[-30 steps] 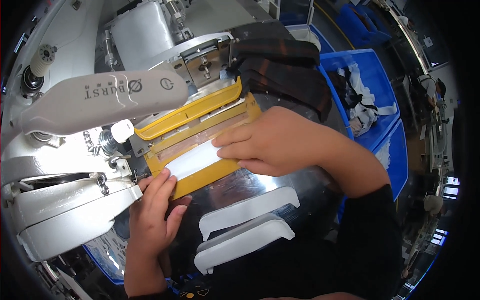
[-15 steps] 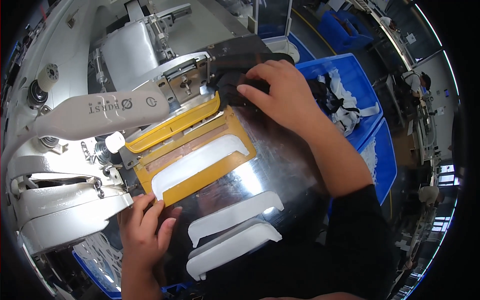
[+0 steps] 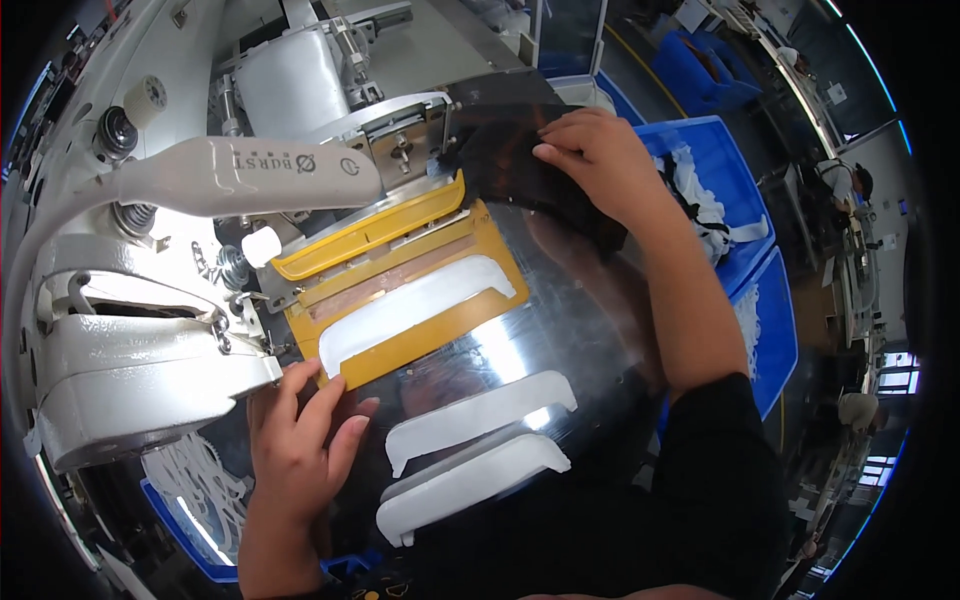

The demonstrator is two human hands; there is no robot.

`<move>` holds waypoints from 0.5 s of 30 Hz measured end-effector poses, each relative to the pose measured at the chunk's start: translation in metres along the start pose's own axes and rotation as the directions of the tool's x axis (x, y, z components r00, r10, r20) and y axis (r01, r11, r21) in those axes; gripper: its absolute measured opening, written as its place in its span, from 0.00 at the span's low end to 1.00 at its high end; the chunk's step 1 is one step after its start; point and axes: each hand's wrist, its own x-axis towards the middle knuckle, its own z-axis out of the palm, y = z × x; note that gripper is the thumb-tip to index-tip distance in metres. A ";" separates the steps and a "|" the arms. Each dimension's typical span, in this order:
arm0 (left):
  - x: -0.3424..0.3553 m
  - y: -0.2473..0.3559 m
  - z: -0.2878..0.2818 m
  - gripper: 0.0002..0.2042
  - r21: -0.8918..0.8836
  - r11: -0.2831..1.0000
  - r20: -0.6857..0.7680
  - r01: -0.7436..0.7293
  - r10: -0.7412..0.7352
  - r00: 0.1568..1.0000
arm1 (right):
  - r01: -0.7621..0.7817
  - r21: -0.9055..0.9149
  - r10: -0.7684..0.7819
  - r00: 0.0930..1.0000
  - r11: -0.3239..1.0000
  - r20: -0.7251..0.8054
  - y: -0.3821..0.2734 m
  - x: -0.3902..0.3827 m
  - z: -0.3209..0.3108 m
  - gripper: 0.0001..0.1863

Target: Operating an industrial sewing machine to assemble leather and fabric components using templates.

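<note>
"White curved strip [image 3: 415, 302] lies on the yellow plate [image 3: 430, 337], to the right of the machine head [image 3: 150, 385]. How does the left hand [image 3: 295, 450] meet it?"

"Its fingertips rest by the strip's left end, at the plate's near-left corner. The fingers are spread, with nothing pinched between them."

"And the right hand [image 3: 605, 165]?"

"Over the dark cloth pieces [image 3: 505, 165], thumb and fingertips close together. Dark on dark is hard to read there, so I can't tell whether that grip pinches an edge or only touches."

"What might go wrong?"

"I'd watch the strip's right end. No hand is on it, so a knock to the plate or a cloth dragged across could turn it askew. The dark pieces look piled, and a careless grip might bring up two layers together."

"Any risk to the fingers?"

"Possibly the left ones: they sit near the machine head, and sudden movement there could catch them."

"What about the pale pieces [image 3: 480, 415] on the tabletop [image 3: 575, 340]?"

"They lie nearer the person, apart from the plate. A low-sweeping sleeve [image 3: 725, 440] could push them out of line."
</note>
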 end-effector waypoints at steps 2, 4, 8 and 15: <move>0.001 0.000 0.000 0.19 0.036 0.999 0.000 -0.012 0.012 1.000 | 0.032 0.006 -0.031 0.996 0.999 -0.083 -0.012 -0.001 -0.014 0.11; 0.000 -0.001 0.000 0.19 0.042 0.999 0.005 -0.007 0.007 1.000 | -0.004 0.295 0.009 1.000 0.956 -0.015 -0.035 -0.008 -0.036 0.10; -0.002 -0.003 0.002 0.18 0.019 1.000 -0.002 -0.001 0.001 1.000 | 0.098 0.631 -0.332 0.906 0.770 0.264 -0.089 -0.004 -0.050 0.08; -0.004 -0.007 0.006 0.13 0.047 0.999 -0.095 -0.012 0.017 0.995 | 0.033 0.545 -0.356 0.790 0.838 0.499 -0.152 0.015 0.045 0.09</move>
